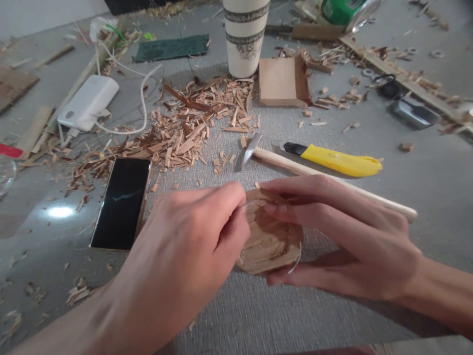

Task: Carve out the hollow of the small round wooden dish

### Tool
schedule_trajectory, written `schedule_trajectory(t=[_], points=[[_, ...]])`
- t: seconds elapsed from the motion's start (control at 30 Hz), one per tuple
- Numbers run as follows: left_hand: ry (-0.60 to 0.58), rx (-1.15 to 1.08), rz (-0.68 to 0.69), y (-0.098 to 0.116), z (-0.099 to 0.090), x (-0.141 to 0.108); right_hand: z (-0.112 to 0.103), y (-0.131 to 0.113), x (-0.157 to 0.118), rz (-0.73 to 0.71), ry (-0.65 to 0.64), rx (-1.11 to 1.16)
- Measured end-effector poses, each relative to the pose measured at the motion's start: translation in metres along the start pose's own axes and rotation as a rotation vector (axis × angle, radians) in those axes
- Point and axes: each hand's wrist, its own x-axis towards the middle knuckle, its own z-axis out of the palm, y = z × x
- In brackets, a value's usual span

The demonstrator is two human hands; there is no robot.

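Observation:
A small carved wooden dish (271, 241) with a hollowed, rough-cut face is held tilted above the grey table. My right hand (354, 241) grips it from the right, fingers over its far rim and inside, thumb at the near edge. A thin pale strand (295, 259) curves along its lower right edge. My left hand (199, 236) is closed at the dish's left rim; its curled fingers hide whatever they hold. Just beyond lie a small hammer (249, 152) with a pale handle, partly behind my right hand, and a yellow utility knife (338, 160).
A black phone (121, 204) lies left of my left hand. Wood shavings (185, 133) are heaped behind it, near a white power bank (88, 103) with a cable. A paper cup (244, 39), a shallow wooden tray (277, 81) and a green can (347, 12) stand farther back.

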Motion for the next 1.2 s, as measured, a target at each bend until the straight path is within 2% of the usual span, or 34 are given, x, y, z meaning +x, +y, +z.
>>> schedule_trajectory(t=[0.43, 0.7, 0.83, 0.97, 1.2], points=[[-0.019, 0.01, 0.015, 0.0, 0.003, -0.002, 0.0, -0.001, 0.002, 0.014, -0.039, -0.009], [-0.023, 0.07, 0.045, 0.0, 0.004, -0.002, 0.005, 0.0, 0.003, -0.031, -0.029, 0.024], [-0.006, 0.084, 0.021, 0.001, 0.001, -0.002, 0.007, 0.0, 0.003, -0.029, -0.024, 0.013], [-0.005, 0.031, -0.023, 0.001, -0.002, -0.002, 0.008, 0.001, 0.001, -0.023, 0.011, -0.004], [-0.011, -0.046, -0.084, 0.0, -0.005, -0.003, 0.003, 0.0, 0.003, -0.008, -0.002, -0.024]])
